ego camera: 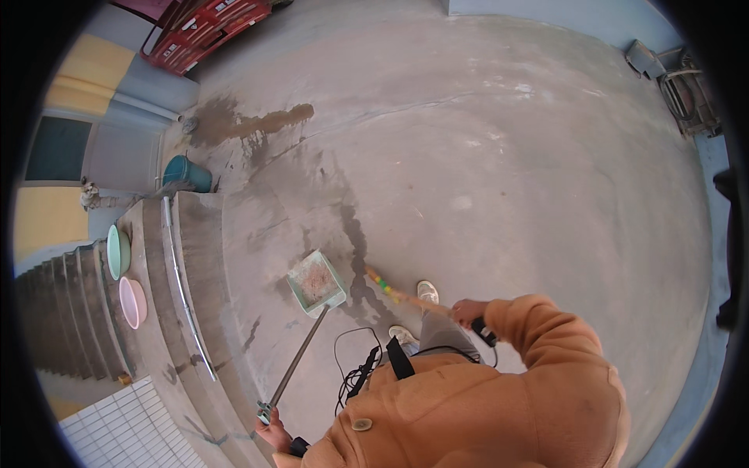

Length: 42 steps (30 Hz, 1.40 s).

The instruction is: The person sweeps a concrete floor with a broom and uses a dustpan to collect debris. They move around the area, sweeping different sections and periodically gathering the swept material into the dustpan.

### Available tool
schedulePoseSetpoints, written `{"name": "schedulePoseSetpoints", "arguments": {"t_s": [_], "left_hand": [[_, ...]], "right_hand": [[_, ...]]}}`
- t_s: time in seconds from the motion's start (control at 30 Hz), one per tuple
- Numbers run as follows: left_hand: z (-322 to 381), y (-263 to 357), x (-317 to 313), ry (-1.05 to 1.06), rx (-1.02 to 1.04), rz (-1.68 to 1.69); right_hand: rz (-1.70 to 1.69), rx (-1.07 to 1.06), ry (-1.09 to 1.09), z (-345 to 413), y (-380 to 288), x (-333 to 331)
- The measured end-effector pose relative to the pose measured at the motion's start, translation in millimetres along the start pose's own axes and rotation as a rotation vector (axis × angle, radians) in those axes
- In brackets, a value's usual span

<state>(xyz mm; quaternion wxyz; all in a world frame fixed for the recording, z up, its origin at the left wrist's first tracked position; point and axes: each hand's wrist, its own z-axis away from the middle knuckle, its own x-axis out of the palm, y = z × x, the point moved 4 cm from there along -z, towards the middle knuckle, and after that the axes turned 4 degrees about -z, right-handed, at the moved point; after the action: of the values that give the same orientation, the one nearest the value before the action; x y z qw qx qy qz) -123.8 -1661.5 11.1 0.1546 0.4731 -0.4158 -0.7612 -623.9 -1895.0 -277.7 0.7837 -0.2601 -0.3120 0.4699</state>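
My left hand [274, 432] is closed on the upper end of the long handle of a pale green dustpan [341, 297]. The dustpan lies on the concrete ground, with reddish-brown debris [316, 281] in its pan. My right hand [468, 314] grips a light-coloured stick [421, 302] with green and yellow bands near its far part. The stick slants down toward the ground just right of the dustpan; what its far end bears cannot be made out. A black device is strapped at my right wrist.
Concrete steps [199, 251] run along the left, bearing a metal pole [182, 292], a green basin [119, 253] and a pink basin [133, 302]. A teal bucket [196, 174] stands by the steps. Wet streaks [357, 234] mark the ground. Black cables [354, 380] hang by my waist. A red vehicle part [210, 29] is at upper left.
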Motion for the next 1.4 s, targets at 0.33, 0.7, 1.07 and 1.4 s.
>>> {"name": "schedulePoseSetpoints", "arguments": {"t_s": [0.33, 0.7, 1.07, 1.4], "left_hand": [[4, -40, -12, 0.156, -0.085, -0.026], [-9, -87, -56, 0.269, -0.129, -0.093], [-109, -102, -50, 0.276, -0.275, 0.066], [-188, -113, -57, 0.286, -0.246, 0.14]], "right_hand": [[-0.357, 0.152, 0.627, 54, -90, -114], [-0.362, 0.128, 0.055, -133, -117, -16], [-0.473, 0.14, 0.494, -116, -167, -106], [-0.398, 0.056, 0.308, -232, -305, -61]]}}
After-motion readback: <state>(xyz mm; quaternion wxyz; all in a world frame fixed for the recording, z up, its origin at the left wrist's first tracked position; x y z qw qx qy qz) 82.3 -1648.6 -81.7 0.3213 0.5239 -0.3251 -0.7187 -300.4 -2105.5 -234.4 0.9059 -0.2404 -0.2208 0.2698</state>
